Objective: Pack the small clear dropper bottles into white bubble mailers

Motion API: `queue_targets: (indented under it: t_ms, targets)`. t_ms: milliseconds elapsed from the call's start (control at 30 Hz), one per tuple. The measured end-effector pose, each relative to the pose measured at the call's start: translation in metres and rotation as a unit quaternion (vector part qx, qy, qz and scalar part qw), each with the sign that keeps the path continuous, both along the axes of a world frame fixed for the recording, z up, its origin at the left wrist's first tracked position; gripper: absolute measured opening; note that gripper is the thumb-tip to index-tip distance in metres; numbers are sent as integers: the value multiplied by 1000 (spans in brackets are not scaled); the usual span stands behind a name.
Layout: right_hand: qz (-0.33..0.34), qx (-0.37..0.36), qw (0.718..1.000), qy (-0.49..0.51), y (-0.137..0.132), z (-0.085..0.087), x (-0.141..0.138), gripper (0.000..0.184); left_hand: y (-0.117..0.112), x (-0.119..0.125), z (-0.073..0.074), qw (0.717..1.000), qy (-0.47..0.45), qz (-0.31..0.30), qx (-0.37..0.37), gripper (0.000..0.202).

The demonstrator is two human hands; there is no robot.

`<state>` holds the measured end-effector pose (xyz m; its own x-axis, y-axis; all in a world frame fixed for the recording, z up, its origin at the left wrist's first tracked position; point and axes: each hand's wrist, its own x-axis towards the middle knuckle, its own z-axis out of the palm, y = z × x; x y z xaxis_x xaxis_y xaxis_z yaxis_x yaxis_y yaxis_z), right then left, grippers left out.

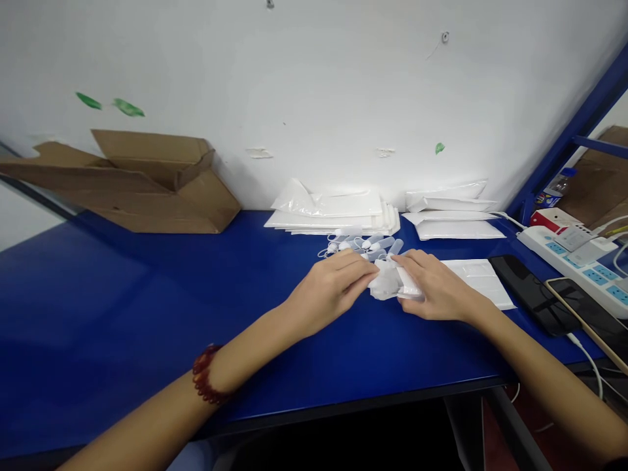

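Observation:
Over the blue table, both hands are at a small white plastic packet with a crinkled, translucent part. My left hand pinches its left edge between thumb and fingers. From the right, my right hand is closed around the packet's folded white side. Just behind the hands lies a pile of small translucent tubes with white ends and thin loops. The fingers partly cover the packet, so its contents cannot be made out.
White mailer bags are stacked by the wall, with more folded white bags to their right. An open cardboard box stands at left. A flat white bag, a black phone, another phone and a power strip occupy the right.

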<state>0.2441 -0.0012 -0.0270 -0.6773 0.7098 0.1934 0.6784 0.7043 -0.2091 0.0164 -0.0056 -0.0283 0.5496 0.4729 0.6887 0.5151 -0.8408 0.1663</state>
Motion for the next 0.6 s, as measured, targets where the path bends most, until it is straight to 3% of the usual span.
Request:
queue_targets:
  t_ms: [167,267,433,600]
  targets:
    - [17,3,1000,-3,-3,-4,-4,62,-6,3,-2,995,-37,54,-78,17]
    - [25,6,1000,9,-5,-3,-5,60,-5,3,0,977,-79,67,-189,17]
    - [40,6,998,43,-7,-4,-7,55,-11,12,1,910,-142,29,-388,16]
    - [69,24,994,80,-7,-10,-9,54,-20,23,-1,877,-145,-32,-456,18]
